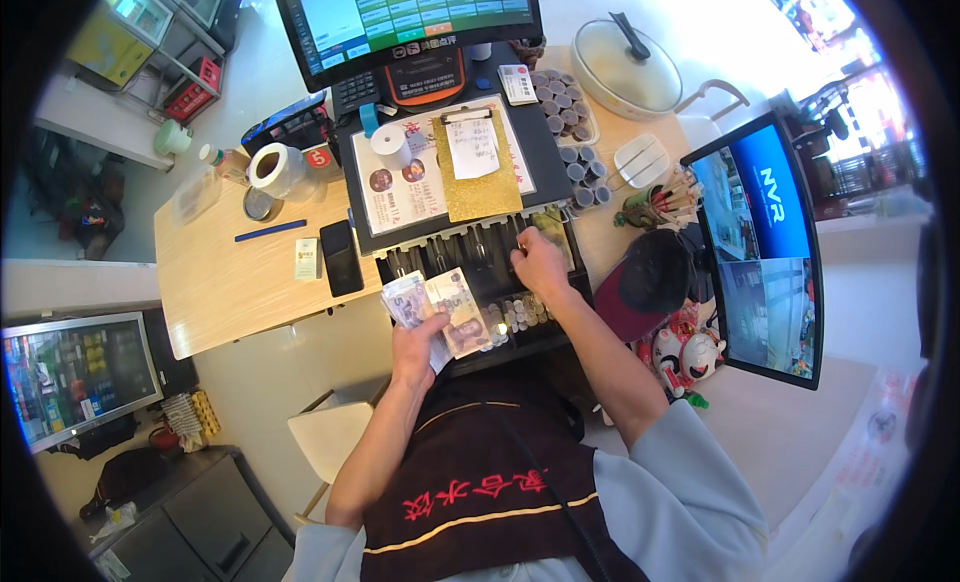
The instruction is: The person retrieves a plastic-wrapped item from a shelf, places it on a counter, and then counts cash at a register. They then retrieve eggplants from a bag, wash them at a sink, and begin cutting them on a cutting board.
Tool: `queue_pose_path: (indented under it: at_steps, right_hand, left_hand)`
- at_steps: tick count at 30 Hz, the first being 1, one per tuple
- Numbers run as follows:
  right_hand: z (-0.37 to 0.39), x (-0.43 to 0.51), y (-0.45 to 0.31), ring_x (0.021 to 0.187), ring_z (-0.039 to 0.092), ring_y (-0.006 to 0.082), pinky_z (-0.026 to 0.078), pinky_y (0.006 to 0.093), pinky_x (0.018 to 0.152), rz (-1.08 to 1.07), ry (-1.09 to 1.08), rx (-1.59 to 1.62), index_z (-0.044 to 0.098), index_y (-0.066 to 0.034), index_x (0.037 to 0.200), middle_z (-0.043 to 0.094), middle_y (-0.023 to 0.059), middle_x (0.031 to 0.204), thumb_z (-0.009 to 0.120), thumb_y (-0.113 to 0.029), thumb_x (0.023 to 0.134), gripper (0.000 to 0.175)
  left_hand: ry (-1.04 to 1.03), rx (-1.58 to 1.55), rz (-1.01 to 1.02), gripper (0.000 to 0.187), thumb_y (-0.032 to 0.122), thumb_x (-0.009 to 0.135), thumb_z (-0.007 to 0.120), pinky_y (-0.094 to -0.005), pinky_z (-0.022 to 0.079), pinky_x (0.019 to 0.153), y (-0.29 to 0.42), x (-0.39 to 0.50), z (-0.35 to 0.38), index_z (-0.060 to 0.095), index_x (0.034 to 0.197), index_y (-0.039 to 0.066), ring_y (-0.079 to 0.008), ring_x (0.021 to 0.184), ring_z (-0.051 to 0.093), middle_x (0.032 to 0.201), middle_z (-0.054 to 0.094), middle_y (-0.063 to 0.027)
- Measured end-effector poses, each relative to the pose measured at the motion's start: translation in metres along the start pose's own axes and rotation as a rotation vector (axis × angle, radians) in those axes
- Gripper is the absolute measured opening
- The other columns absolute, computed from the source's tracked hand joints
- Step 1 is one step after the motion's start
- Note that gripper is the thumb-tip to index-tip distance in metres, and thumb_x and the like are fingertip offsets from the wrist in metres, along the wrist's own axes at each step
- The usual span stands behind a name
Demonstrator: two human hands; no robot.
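My left hand (417, 351) holds a fanned bundle of banknotes (463, 319) over the left part of an open black cash drawer (498, 277). The thumb presses on the upper note. Over the drawer's right back part is my right hand (540, 262), its fingers curled by a note clip; what the fingertips hold is hidden. A greenish-yellow paper (553, 233) lies in the compartment beside it. Metal note clips (442, 252) line the back of the drawer. Coins (526, 312) fill the front compartments.
A clipboard (484, 196) and a paper roll (391, 148) sit on the drawer's top, below a monitor (420, 27). To the left lie a phone (340, 258) and a blue stick-like object (270, 231). A cap (646, 282), a lucky-cat figure (686, 355) and another screen (757, 259) stand right.
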State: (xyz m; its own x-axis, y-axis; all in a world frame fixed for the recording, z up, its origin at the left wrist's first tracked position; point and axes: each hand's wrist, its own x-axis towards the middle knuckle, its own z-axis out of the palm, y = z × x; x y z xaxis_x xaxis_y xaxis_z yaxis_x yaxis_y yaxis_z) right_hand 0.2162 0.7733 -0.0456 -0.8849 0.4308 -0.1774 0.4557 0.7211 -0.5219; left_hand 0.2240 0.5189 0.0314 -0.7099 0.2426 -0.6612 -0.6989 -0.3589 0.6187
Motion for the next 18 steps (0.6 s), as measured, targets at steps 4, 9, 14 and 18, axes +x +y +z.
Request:
queue_pose_path:
  at_steps: [4, 9, 14, 18]
  right_hand:
    - [-0.04, 0.024, -0.022, 0.088, 0.072, 0.0381, 0.056, 0.0496, 0.078, -0.053, 0.034, -0.088, 0.061, -0.0095, 0.11, 0.075, 0.0127, 0.091, 0.067, -0.027, 0.092, 0.025]
    - [-0.062, -0.002, -0.063, 0.082, 0.07, 0.0323, 0.055, 0.044, 0.075, -0.249, 0.339, 0.175, 0.063, -0.003, 0.111, 0.071, 0.0167, 0.088, 0.071, -0.023, 0.091, 0.029]
    - [-0.037, -0.073, -0.077, 0.083, 0.067, 0.012, 0.055, 0.0301, 0.073, 0.063, -0.401, 0.721, 0.061, 0.0033, 0.117, 0.073, 0.0073, 0.093, 0.065, -0.014, 0.099, 0.026]
    - [-0.04, -0.08, -0.072, 0.075, 0.07, 0.0132, 0.058, 0.0267, 0.068, 0.284, -0.392, 1.423, 0.062, 0.0007, 0.119, 0.073, 0.0059, 0.097, 0.062, -0.014, 0.102, 0.023]
  left_hand:
    - [0.007, 0.008, 0.004, 0.038, -0.006, 0.087, 0.065, -0.0438, 0.062, 0.088, 0.001, 0.002, 0.004, 0.062, 0.125, -0.007, -0.0312, 0.098, 0.073, 0.114, 0.071, -0.0178]
    - [-0.04, 0.032, -0.038, 0.04, -0.004, 0.085, 0.07, -0.0439, 0.06, 0.091, 0.002, 0.005, 0.013, 0.063, 0.125, -0.008, -0.0302, 0.101, 0.073, 0.114, 0.072, -0.0185]
    - [-0.074, 0.09, -0.055, 0.041, 0.004, 0.089, 0.07, -0.0413, 0.059, 0.095, 0.0, 0.013, 0.01, 0.062, 0.128, -0.006, -0.0277, 0.106, 0.072, 0.12, 0.071, -0.0167]
    - [-0.167, -0.264, -0.237, 0.038, 0.004, 0.091, 0.067, -0.041, 0.06, 0.09, -0.001, 0.021, 0.0, 0.063, 0.128, -0.005, -0.0258, 0.1, 0.072, 0.117, 0.071, -0.016]
